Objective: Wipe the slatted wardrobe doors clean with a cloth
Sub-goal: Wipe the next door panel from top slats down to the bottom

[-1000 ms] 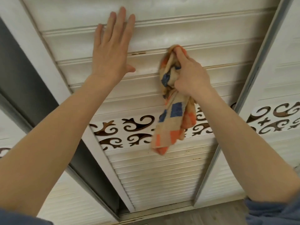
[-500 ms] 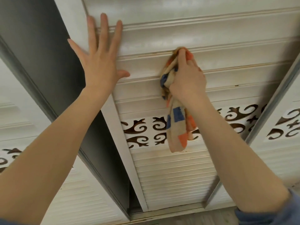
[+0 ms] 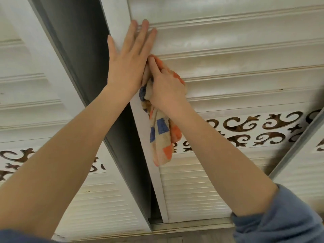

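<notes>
One beige cloth [image 3: 161, 130], orange-and-blue squares

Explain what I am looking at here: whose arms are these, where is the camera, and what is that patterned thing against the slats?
There is no machine here: a person works with bare hands, and the one camera sits on their head, looking forward and down. The left hand lies flat, fingers straight, on the left edge of the white slatted wardrobe door. The right hand grips a beige cloth with blue and orange squares and presses its bunched top against a slat, right beside the left hand; the rest hangs loose. Lower down, the door has a band of dark scroll cut-outs. Left of the door is a dark gap.
</notes>
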